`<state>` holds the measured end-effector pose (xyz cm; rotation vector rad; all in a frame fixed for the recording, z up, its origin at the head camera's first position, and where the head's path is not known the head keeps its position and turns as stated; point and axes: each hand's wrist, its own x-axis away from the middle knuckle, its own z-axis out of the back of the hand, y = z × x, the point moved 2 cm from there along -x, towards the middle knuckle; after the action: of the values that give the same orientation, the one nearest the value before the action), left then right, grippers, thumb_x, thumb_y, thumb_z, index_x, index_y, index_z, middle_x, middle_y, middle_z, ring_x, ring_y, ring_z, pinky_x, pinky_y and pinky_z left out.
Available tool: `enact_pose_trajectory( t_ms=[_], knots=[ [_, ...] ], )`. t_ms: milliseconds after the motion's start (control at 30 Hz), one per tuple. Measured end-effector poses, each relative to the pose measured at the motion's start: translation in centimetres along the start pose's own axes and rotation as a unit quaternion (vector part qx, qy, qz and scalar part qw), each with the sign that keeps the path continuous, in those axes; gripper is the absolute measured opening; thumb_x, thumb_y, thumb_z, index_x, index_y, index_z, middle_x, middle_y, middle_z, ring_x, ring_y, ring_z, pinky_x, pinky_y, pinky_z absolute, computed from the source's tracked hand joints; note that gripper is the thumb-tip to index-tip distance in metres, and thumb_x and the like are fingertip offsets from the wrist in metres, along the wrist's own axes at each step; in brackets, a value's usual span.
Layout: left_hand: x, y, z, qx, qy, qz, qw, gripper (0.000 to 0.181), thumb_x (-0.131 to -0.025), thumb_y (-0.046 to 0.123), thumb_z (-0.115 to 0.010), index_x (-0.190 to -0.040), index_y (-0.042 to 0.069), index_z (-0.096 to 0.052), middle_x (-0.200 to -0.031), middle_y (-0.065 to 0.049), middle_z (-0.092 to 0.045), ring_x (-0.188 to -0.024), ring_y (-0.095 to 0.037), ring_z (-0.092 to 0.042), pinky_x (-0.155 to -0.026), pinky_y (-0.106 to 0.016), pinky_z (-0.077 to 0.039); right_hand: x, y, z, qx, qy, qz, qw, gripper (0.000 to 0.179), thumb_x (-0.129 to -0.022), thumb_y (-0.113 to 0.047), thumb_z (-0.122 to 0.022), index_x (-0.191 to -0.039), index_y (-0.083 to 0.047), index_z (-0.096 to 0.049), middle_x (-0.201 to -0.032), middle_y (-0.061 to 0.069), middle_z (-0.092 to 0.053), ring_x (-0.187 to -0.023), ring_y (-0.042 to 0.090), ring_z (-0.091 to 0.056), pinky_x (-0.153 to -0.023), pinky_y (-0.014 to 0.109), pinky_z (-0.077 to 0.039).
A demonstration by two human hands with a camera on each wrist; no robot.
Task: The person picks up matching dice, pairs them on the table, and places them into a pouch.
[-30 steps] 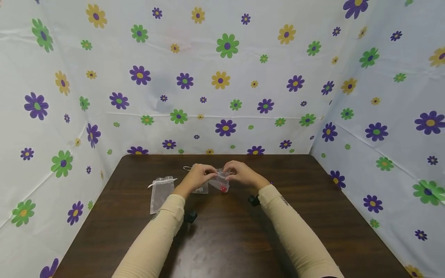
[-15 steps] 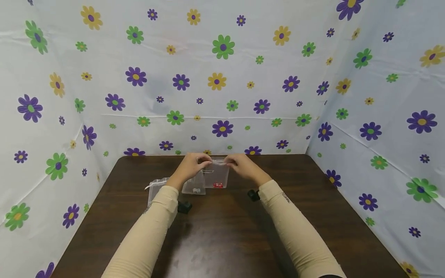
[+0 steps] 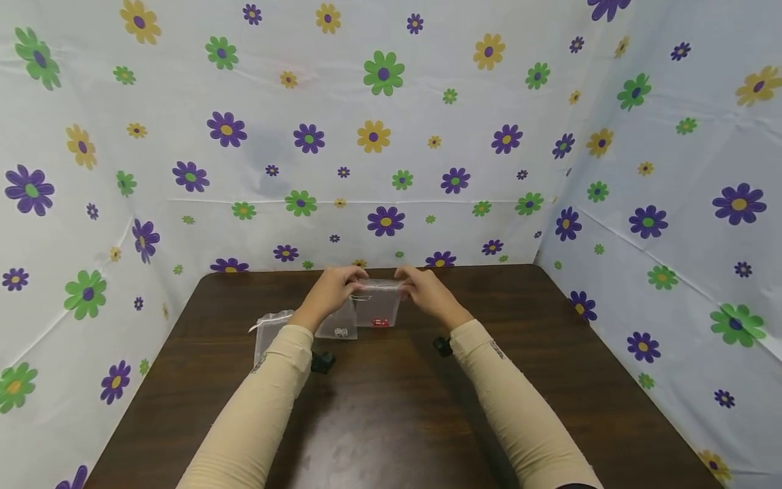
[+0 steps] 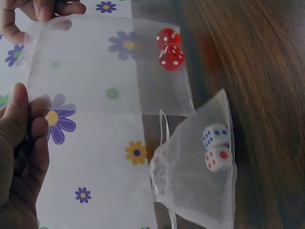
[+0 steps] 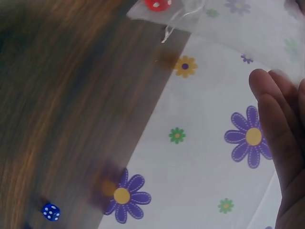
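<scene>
My left hand (image 3: 330, 292) and right hand (image 3: 430, 297) each pinch a top corner of a sheer white organza bag (image 3: 377, 303). The bag hangs spread out, with two red dice (image 4: 170, 49) at its bottom edge. In the left wrist view, my left thumb and fingers (image 4: 21, 138) grip the mouth's near end, and the other hand holds the far end. Just left of it lies a second organza bag (image 4: 190, 167), its neck gathered by a drawstring, with two white dice (image 4: 217, 148) inside. In the right wrist view my right fingers (image 5: 276, 114) show at the right edge.
A third organza bag (image 3: 267, 331) lies flat at the left, partly behind my left forearm. A blue die (image 5: 51, 212) sits on the dark wooden table (image 3: 391, 407). Behind the table's far edge rises a white flowered cloth (image 3: 342, 136), with more at both sides.
Both hands have drawn the mouth of the red-dice bag out wide, and it now hangs flat instead of bunched. The red dice have settled along its bottom. The view has shifted slightly.
</scene>
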<state>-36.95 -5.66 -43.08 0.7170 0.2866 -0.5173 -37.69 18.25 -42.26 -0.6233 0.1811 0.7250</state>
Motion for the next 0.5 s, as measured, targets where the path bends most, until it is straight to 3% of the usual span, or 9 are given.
enact_pose_trajectory(
  t_ms=[200,500],
  knots=[
    [0.3,-0.5,0.2,-0.028,-0.005,0.015,0.9995,0.012,-0.098,0.006,-0.066,-0.107,0.007,-0.073,-0.095,-0.003,-0.077,-0.091,-0.021,-0.073,-0.081,-0.04,-0.057,0.3,1.1,0.3,0.016,-0.005,-0.031,0.9994,0.016,-0.102,0.001,-0.056,-0.116,-0.002,-0.064,-0.095,0.014,-0.076,-0.084,0.026,-0.074,-0.076,0.035,-0.058],
    [0.1,-1.2,0.2,-0.063,0.016,-0.004,0.9979,0.009,-0.095,0.015,-0.071,-0.096,0.009,-0.078,-0.091,-0.004,-0.076,-0.081,-0.016,-0.07,-0.075,-0.037,-0.055,0.1,2.8,1.0,0.001,0.009,-0.045,0.999,0.011,-0.1,0.002,-0.059,-0.101,-0.001,-0.07,-0.091,0.012,-0.075,-0.081,0.027,-0.073,-0.074,0.034,-0.058]
  ],
)
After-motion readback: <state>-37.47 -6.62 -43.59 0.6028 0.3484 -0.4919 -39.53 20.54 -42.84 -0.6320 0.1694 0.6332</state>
